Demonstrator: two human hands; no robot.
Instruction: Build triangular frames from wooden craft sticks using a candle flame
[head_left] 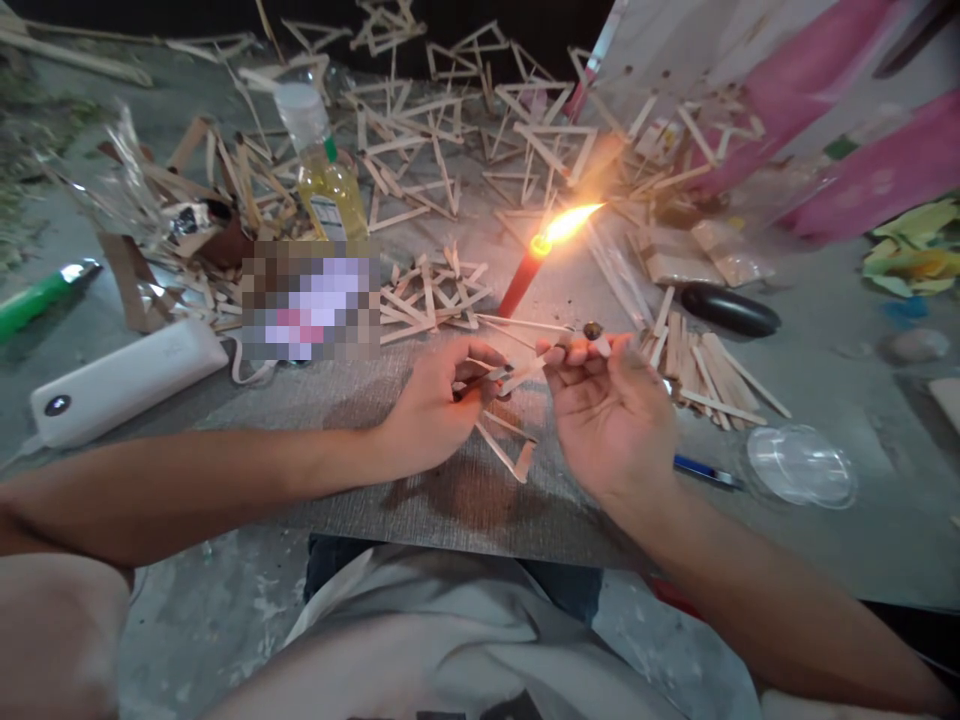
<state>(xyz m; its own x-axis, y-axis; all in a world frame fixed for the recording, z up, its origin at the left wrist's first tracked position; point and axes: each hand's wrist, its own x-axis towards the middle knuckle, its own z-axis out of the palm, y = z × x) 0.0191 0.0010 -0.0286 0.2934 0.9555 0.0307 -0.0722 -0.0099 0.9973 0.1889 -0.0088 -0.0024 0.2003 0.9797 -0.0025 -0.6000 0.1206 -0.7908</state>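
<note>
My left hand [439,405] is closed, thumb and fingers pinching a thin dark tool [480,382] whose kind I cannot make out. My right hand [611,410], palm up, is closed with its fingertips on a flat wooden stick [523,377] that reaches across to the left fingertips. A pale tip and a small dark round spot show at the right fingers, too small to name. Below the hands, a triangle of joined wooden sticks [517,460] lies on the table. Just beyond them stands a lit red candle [519,280], tilted, its flame leaning right.
Joined stick frames [420,130] cover the table's far side. To the left are an oil bottle [330,190], a white power bank [131,380] and a blurred-out phone [311,305]. Loose sticks [720,380], a blue pen-like object [705,470] and a clear plastic lid [801,465] lie right.
</note>
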